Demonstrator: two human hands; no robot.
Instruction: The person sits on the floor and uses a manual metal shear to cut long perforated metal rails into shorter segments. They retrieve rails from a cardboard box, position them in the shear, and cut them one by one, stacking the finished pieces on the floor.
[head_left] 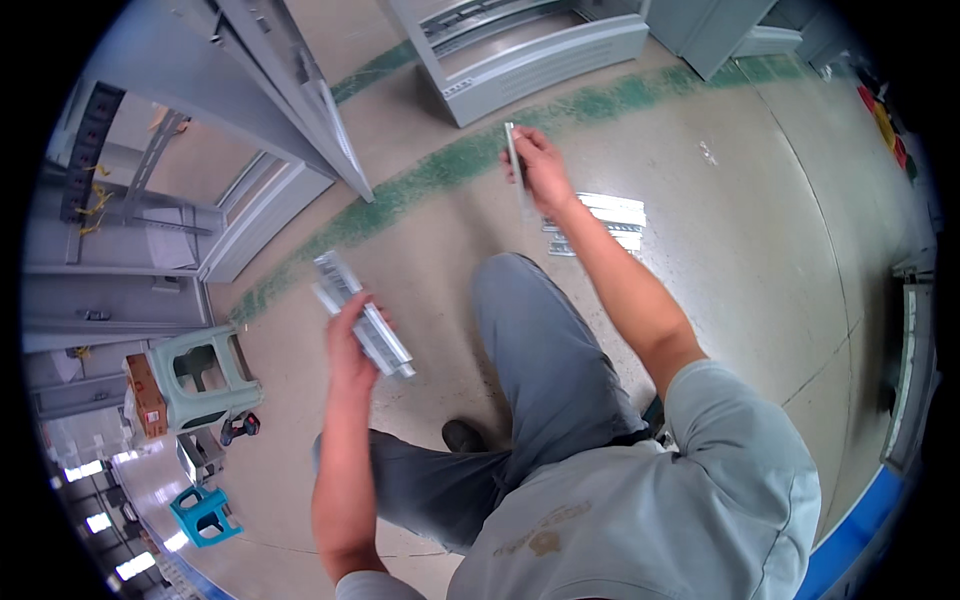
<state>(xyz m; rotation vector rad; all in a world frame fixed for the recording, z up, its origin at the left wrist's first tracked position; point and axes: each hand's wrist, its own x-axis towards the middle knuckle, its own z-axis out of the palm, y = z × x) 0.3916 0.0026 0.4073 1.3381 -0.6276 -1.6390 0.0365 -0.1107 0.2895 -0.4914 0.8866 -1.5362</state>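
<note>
My left hand is wrapped round a bundle of slotted metal rails, held tilted above the floor on the left. Up ahead and to the right, my right hand grips a single short metal rail that points away from me. Beneath my right forearm, several more silvery rails lie side by side on the floor; the forearm hides part of them. How my left fingertips sit round the bundle is partly hidden.
Grey metal cabinets stand open at the left, and another cabinet frame lies ahead. A green stool, a cordless drill, a cardboard box and a small teal stool are at lower left. A worn green line crosses the floor.
</note>
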